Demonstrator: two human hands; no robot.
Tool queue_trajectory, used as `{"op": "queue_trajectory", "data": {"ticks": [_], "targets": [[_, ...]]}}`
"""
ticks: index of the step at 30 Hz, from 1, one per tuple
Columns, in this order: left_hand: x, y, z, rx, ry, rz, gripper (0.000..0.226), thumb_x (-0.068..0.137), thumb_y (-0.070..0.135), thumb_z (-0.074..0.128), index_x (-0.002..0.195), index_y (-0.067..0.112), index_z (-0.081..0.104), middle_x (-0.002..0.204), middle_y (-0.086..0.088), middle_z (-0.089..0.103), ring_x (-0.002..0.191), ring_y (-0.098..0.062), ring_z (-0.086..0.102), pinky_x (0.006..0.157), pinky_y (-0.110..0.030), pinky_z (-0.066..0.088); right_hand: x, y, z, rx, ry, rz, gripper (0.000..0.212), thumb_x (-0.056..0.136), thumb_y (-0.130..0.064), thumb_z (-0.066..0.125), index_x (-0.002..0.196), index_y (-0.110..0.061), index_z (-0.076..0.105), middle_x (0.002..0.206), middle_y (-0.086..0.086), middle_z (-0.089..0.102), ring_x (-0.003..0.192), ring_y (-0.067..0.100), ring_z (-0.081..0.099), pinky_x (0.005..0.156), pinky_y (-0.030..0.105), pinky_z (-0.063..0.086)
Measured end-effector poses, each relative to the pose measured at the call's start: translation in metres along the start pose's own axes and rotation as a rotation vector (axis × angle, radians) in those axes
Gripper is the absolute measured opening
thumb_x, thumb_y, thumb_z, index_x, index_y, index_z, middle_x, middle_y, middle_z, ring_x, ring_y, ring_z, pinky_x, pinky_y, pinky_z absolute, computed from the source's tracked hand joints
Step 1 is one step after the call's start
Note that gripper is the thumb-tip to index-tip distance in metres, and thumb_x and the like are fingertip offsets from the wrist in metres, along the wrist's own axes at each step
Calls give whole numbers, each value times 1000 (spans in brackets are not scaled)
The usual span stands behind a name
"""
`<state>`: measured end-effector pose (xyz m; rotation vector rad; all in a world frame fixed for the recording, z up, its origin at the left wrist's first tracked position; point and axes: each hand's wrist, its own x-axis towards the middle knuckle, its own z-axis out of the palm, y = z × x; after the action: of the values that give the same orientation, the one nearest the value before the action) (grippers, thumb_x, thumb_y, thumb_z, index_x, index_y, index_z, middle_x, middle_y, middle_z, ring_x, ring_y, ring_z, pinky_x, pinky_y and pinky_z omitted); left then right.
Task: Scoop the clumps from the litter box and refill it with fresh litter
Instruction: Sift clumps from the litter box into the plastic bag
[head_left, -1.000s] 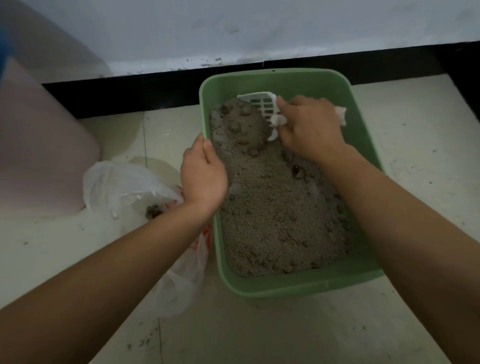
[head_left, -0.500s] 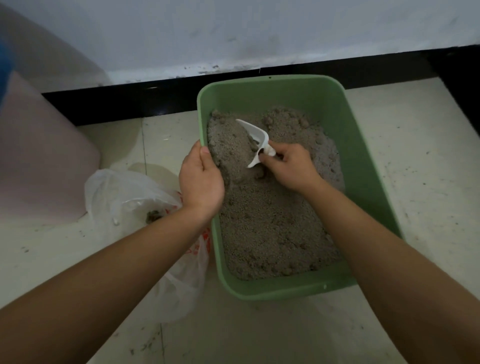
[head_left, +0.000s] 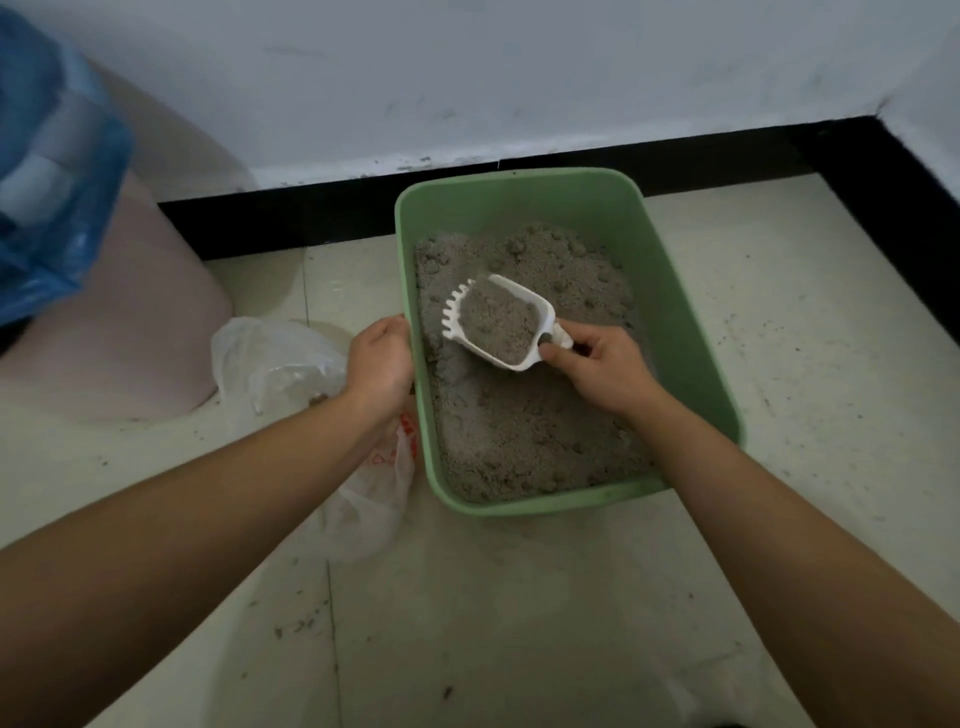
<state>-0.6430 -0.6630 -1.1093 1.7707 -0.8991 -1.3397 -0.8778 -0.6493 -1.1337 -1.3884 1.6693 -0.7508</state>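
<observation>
A green litter box sits on the floor against the wall, filled with grey litter that has lumps along its far side. My right hand grips the handle of a white slotted scoop, held level above the litter and heaped with grey litter. My left hand clasps the box's left rim. Whether clumps lie in the scoop is too fine to tell.
A clear plastic bag with red print lies open on the floor left of the box, with dark bits inside. A pink bin with a blue liner stands at the left. Black skirting runs along the wall behind.
My right hand pulled the scoop from the box's far end back toward the middle, dug through the litter, and lifted it out full and level. My left hand stayed on the rim.
</observation>
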Motion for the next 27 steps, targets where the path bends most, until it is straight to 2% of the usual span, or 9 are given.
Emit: {"op": "queue_trajectory", "data": {"ticks": [2, 6, 10, 12, 15, 18, 21, 23, 27], "targets": [[-9, 2, -6, 20, -38, -18, 33, 99, 19, 41, 98, 4, 70, 82, -10, 67, 74, -24, 61, 67, -31, 50, -9, -1, -3, -75, 16, -18, 34, 92, -24, 68, 125, -21, 68, 115, -7, 70, 103, 7, 62, 92, 26, 47], [-24, 8, -15, -42, -106, -53, 35, 98, 9, 36, 96, 6, 71, 69, -7, 66, 63, -22, 59, 53, -27, 48, -24, -4, 7, -254, -130, -35, 39, 92, -28, 66, 131, -22, 64, 121, -3, 69, 107, 13, 64, 89, 22, 43], [-31, 10, -22, -29, -174, -51, 36, 97, 6, 36, 92, 4, 72, 75, -12, 65, 69, -25, 57, 65, -37, 48, -29, -10, 4, -174, -65, -37, 38, 92, -27, 67, 129, -23, 65, 115, -3, 71, 103, 12, 64, 88, 26, 46], [-32, 10, -23, -22, -179, -55, 36, 97, 6, 36, 93, 3, 72, 77, -12, 67, 71, -26, 58, 67, -38, 49, -30, -13, 3, -239, -108, -41, 42, 92, -28, 66, 133, -22, 62, 110, -3, 71, 95, 8, 62, 82, 21, 42], [-36, 12, -23, -11, -195, -61, 38, 98, 6, 34, 97, 1, 72, 80, -12, 68, 73, -25, 60, 69, -37, 51, -31, -16, 0, -201, -74, -49, 41, 92, -28, 66, 133, -22, 62, 114, -3, 71, 102, 9, 62, 85, 22, 42], [-38, 13, -23, -10, -195, -58, 38, 98, 6, 34, 99, 0, 71, 81, -12, 69, 73, -24, 62, 70, -36, 53, -33, -19, -2, -273, -108, -60, 39, 93, -27, 65, 132, -25, 63, 101, -4, 71, 91, 10, 61, 81, 24, 43], [-40, 15, -23, -20, -196, -57, 37, 98, 5, 35, 95, 1, 71, 79, -11, 70, 74, -25, 62, 74, -37, 55, -35, -21, -1, -217, -86, -57, 39, 93, -27, 65, 131, -25, 63, 108, -6, 72, 94, 5, 61, 84, 22, 42], [-42, 15, -24, -14, -198, -52, 36, 99, 6, 34, 94, 2, 70, 83, -12, 70, 78, -26, 63, 82, -41, 55, -35, -23, 0, -231, -101, -61, 38, 93, -26, 65, 131, -23, 63, 104, -5, 72, 86, 1, 60, 83, 22, 42], [-40, 15, -27, 10, -217, -76, 34, 98, 12, 38, 97, 1, 71, 94, -17, 69, 85, -30, 62, 92, -51, 52, -34, -24, 1, -208, -45, -69, 40, 91, -28, 66, 131, -25, 63, 113, -4, 72, 99, 9, 64, 87, 25, 47]]}}
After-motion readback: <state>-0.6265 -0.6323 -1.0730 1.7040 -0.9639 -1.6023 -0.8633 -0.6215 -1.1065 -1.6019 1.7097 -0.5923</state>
